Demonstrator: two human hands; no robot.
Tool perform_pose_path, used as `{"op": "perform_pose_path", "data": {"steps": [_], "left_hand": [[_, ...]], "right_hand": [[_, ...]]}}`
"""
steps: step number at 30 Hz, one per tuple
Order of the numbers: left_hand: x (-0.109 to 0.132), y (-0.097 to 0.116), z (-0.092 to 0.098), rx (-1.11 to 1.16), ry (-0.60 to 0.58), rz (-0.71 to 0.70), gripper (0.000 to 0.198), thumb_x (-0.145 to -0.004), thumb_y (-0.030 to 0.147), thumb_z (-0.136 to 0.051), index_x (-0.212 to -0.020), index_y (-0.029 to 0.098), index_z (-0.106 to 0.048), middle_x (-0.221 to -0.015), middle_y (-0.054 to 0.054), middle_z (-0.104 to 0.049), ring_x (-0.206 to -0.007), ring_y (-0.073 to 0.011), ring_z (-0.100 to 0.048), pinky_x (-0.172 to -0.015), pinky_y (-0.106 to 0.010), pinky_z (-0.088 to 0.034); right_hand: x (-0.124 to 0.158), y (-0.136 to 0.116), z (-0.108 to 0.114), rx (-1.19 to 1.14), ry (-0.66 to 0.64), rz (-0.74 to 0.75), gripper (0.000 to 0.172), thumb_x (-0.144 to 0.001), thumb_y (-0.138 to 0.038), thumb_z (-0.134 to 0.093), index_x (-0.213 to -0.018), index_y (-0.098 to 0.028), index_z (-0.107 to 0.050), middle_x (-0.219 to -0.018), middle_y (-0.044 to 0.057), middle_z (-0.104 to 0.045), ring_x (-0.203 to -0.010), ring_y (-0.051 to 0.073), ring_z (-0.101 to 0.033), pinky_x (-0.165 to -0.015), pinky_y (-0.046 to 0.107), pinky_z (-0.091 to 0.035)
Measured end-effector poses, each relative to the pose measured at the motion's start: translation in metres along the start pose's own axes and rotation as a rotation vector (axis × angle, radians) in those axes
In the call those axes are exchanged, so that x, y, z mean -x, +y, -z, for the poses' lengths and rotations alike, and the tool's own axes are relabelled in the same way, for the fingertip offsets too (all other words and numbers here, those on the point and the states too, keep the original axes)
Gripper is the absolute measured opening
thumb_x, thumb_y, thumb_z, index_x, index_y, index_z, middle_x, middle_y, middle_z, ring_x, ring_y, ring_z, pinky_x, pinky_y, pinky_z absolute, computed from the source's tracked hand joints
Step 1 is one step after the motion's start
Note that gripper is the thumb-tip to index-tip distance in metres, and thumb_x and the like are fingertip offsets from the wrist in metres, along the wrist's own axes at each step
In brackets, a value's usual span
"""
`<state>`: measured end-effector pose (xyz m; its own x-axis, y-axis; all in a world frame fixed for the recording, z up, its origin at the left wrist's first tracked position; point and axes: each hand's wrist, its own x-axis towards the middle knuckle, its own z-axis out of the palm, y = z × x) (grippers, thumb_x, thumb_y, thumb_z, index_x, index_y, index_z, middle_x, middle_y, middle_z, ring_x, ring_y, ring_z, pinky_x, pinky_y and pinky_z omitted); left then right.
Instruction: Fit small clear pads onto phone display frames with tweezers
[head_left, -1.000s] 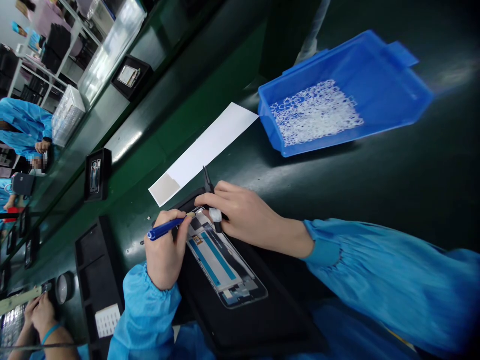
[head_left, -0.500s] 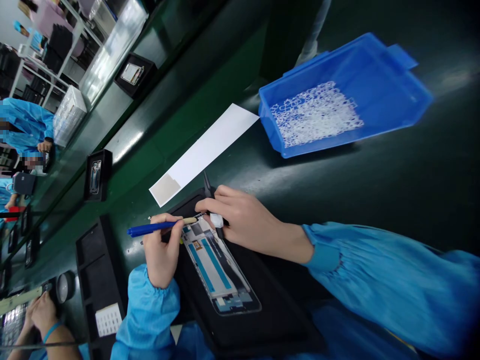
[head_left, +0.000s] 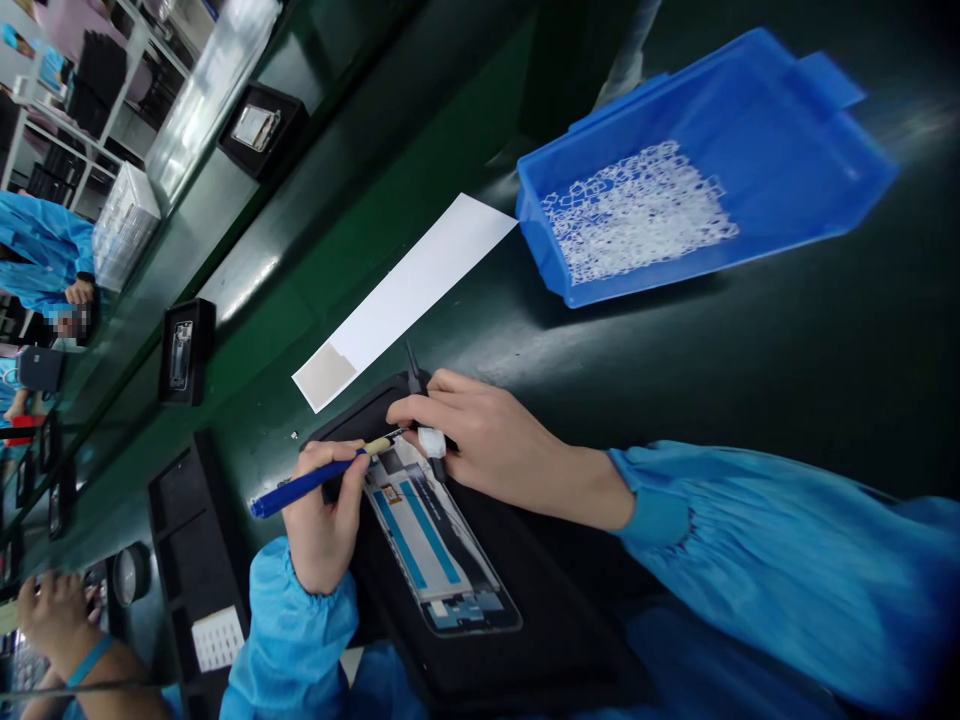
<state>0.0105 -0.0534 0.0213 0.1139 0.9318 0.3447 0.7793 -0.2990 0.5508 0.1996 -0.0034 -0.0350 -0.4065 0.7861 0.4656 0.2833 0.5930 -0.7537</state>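
A phone frame (head_left: 442, 560) with blue strips and exposed inner parts lies in a black tray (head_left: 525, 620) before me. My left hand (head_left: 324, 520) pinches a blue pen-shaped tool (head_left: 300, 490), its pale tip at the phone's upper end. My right hand (head_left: 487, 430) is closed round a slim dark tool (head_left: 413, 368) with a pointed far end. White wrapping (head_left: 432, 442) shows beside those fingers; whether it sits on the tool or a finger I cannot tell. The right fingertips are close to the phone's top edge and partly hidden.
A blue bin (head_left: 795, 170) holds many small white frame-shaped pieces (head_left: 637, 220). A white paper strip (head_left: 412, 285) lies beyond the tray. To the left are a black compartment tray (head_left: 184, 500), boxed phone parts (head_left: 180, 355) and a co-worker's hand (head_left: 56, 615).
The blue tool's rear end has dipped as my left hand shifts its angle. My right hand stays almost in place. The co-worker's hand at lower left has risen. The view has shifted slightly.
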Motion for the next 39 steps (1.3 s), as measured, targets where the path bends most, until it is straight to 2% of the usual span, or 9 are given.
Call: {"op": "perform_pose_path", "data": {"steps": [7, 14, 20, 27, 30, 33, 35, 37, 39], "left_hand": [[0.004, -0.001, -0.005, -0.028, 0.004, -0.096, 0.012, -0.087, 0.012, -0.064, -0.091, 0.020, -0.057, -0.087, -0.001, -0.070, -0.084, -0.0147, -0.071, -0.074, -0.026, -0.056], [0.007, 0.003, -0.004, -0.103, -0.048, -0.171, 0.013, -0.087, 0.011, -0.065, -0.092, 0.020, -0.058, -0.089, -0.001, -0.070, -0.086, -0.0139, -0.071, -0.074, -0.023, -0.056], [-0.004, 0.008, 0.001, -0.154, -0.081, -0.083, 0.006, -0.091, 0.017, -0.060, -0.091, 0.021, -0.056, -0.085, 0.000, -0.068, -0.082, -0.0129, -0.069, -0.073, -0.022, -0.055], [-0.027, 0.017, 0.002, -0.274, -0.251, -0.040, 0.006, -0.092, 0.025, -0.058, -0.092, 0.019, -0.060, -0.082, 0.000, -0.069, -0.072, -0.0139, -0.068, -0.064, -0.022, -0.051], [-0.023, 0.009, -0.001, -0.127, -0.151, 0.042, 0.010, -0.090, 0.027, -0.060, -0.086, 0.018, -0.061, -0.079, 0.000, -0.068, -0.069, -0.0129, -0.067, -0.061, -0.021, -0.051], [-0.015, 0.000, 0.000, 0.096, 0.121, 0.151, 0.012, -0.092, 0.027, -0.056, -0.085, 0.018, -0.056, -0.078, -0.001, -0.066, -0.070, -0.0131, -0.067, -0.063, -0.022, -0.053], [-0.009, -0.004, 0.004, 0.173, 0.248, 0.129, 0.010, -0.095, 0.023, -0.051, -0.086, 0.019, -0.052, -0.080, -0.001, -0.063, -0.078, -0.0144, -0.067, -0.074, -0.028, -0.056], [-0.001, -0.007, 0.008, 0.105, 0.204, 0.052, 0.009, -0.095, 0.018, -0.046, -0.089, 0.019, -0.052, -0.083, -0.002, -0.062, -0.083, -0.0146, -0.065, -0.081, -0.031, -0.054], [0.007, -0.009, 0.009, -0.091, 0.019, -0.063, 0.013, -0.095, 0.014, -0.044, -0.095, 0.019, -0.056, -0.085, -0.003, -0.062, -0.080, -0.0139, -0.063, -0.077, -0.027, -0.052]], "right_hand": [[0.001, -0.001, 0.000, 0.009, 0.003, 0.007, 0.024, -0.083, 0.002, -0.049, -0.098, -0.014, -0.060, -0.072, 0.003, -0.057, -0.070, 0.018, -0.044, -0.056, 0.026, -0.033], [0.000, 0.000, 0.000, 0.011, 0.019, 0.025, 0.022, -0.085, 0.001, -0.049, -0.097, -0.014, -0.059, -0.072, 0.003, -0.056, -0.070, 0.017, -0.043, -0.056, 0.026, -0.033], [0.000, 0.000, -0.001, 0.017, 0.007, 0.001, 0.023, -0.084, 0.001, -0.048, -0.097, -0.015, -0.059, -0.073, 0.003, -0.057, -0.072, 0.018, -0.045, -0.057, 0.026, -0.034], [0.001, 0.002, -0.003, 0.023, 0.010, 0.009, 0.025, -0.082, 0.001, -0.050, -0.099, -0.015, -0.060, -0.073, 0.003, -0.058, -0.072, 0.018, -0.048, -0.056, 0.027, -0.035], [0.001, 0.003, -0.003, -0.011, -0.016, -0.027, 0.025, -0.082, 0.000, -0.052, -0.100, -0.016, -0.060, -0.076, 0.003, -0.060, -0.073, 0.018, -0.049, -0.056, 0.026, -0.035], [0.000, 0.004, -0.003, -0.047, -0.038, -0.051, 0.027, -0.081, 0.000, -0.055, -0.101, -0.017, -0.059, -0.078, 0.002, -0.062, -0.074, 0.018, -0.051, -0.057, 0.026, -0.037], [0.001, 0.005, -0.004, -0.066, -0.052, -0.058, 0.027, -0.082, 0.000, -0.055, -0.101, -0.018, -0.059, -0.080, 0.002, -0.063, -0.074, 0.018, -0.052, -0.058, 0.026, -0.039], [0.001, 0.007, -0.004, -0.087, -0.058, -0.059, 0.026, -0.083, -0.001, -0.054, -0.102, -0.019, -0.058, -0.082, 0.003, -0.064, -0.076, 0.018, -0.053, -0.059, 0.026, -0.040], [0.001, 0.008, -0.005, -0.102, -0.057, -0.052, 0.025, -0.085, -0.003, -0.054, -0.103, -0.019, -0.058, -0.083, 0.003, -0.064, -0.077, 0.019, -0.054, -0.060, 0.027, -0.042]]}}
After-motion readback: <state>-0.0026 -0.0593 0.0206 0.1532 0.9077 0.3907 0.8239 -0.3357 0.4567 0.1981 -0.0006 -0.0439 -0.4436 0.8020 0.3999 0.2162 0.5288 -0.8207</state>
